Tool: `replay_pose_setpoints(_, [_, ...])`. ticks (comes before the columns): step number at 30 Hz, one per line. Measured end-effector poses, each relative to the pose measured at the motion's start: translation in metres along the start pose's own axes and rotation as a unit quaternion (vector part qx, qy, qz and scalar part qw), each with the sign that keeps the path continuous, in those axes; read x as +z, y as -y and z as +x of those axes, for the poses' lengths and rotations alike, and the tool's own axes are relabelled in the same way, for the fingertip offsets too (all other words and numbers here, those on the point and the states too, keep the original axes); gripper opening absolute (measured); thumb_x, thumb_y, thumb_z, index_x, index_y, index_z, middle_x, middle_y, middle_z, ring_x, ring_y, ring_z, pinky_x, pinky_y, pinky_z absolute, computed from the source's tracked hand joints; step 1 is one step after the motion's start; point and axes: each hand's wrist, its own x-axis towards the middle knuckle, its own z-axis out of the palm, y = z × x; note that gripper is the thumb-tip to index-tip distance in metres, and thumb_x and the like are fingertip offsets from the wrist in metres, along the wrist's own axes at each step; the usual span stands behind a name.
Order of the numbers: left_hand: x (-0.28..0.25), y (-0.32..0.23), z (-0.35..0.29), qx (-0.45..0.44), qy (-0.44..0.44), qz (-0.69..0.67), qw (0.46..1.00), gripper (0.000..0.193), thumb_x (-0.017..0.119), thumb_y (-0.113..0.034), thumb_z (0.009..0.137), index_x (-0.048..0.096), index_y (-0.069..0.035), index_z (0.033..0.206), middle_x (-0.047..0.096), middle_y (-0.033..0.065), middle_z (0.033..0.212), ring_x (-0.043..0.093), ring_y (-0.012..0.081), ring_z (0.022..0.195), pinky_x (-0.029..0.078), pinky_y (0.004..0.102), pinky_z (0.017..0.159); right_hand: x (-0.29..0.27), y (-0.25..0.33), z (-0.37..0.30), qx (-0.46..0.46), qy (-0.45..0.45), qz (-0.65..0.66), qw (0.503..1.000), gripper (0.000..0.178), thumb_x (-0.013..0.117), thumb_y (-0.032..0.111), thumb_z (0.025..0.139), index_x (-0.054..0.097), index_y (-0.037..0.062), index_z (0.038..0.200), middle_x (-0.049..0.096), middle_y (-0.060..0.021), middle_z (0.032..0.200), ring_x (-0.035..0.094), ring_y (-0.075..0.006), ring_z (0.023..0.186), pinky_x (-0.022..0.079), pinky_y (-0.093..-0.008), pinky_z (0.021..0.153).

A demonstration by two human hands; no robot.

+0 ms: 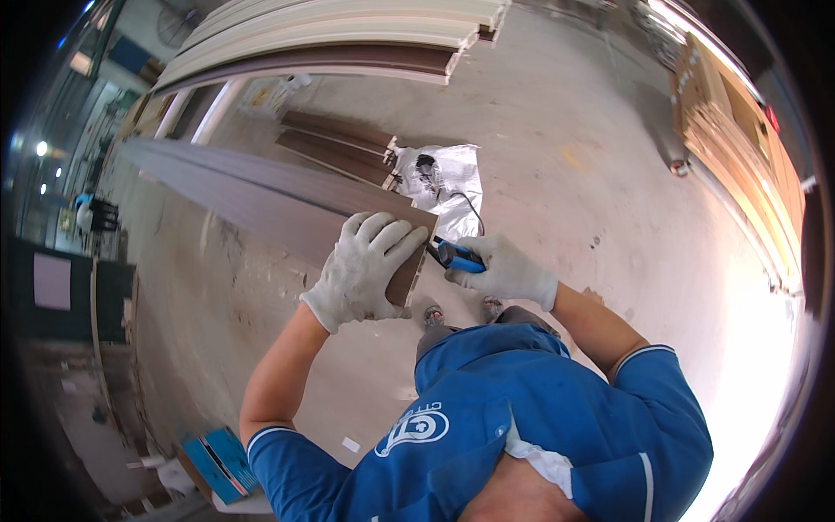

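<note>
Left hand (365, 265): I saw it clamped over the near end of the long brown panel (261, 204), steadying it | right hand (500, 270): closed around a blue-handled tool (458, 257), tip at the panel's end edge | panel ran away leftward above the concrete floor (591, 200).

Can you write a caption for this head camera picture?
Gloved left hand steadies a long brown panel; right hand holds a blue tool.

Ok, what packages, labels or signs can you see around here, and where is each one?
Plastic bag: floor beyond the brown panel, crumpled, clear-white with dark print.
Blue box: lower left, flat, blue with an orange edge.
White sheet: far left on a dark surface, rectangular.
Shirt emblem: the person's blue shirt, round, white.
</note>
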Motion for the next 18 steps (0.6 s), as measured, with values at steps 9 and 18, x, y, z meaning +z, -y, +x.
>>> replay_pose_setpoints(9, [-0.001, 0.024, 0.012, 0.120, 0.001, -0.012, 0.993, 0.106, 0.092, -0.052, 0.044, 0.062, -0.010, 0.136, 0.058, 0.0099, 0.125, 0.053, 0.0339, 0.121, 0.039, 0.0504, 0.106, 0.050, 0.007, -0.020, 0.114, -0.020, 0.345, 0.932, 0.020, 0.074, 0.018, 0.093, 0.067, 0.0033, 0.104, 0.064, -0.0007, 0.077, 0.060, -0.0075, 0.070, 0.049, -0.0261, 0.064])
replay_pose_setpoints(18, [0.055, 0.035, -0.068, 0.161, -0.216, 0.039, 0.962, 0.069, 0.087, -0.041, 0.076, 0.065, -0.006, 0.131, 0.057, 0.0138, 0.124, 0.053, 0.0390, 0.120, 0.044, 0.0536, 0.101, 0.062, -0.087, -0.153, 0.317, -0.346, 0.008, 0.883, 0.023, 0.071, 0.027, 0.091, 0.068, 0.0055, 0.098, 0.066, -0.0028, 0.070, 0.063, -0.0144, 0.062, 0.051, -0.0321, 0.060])
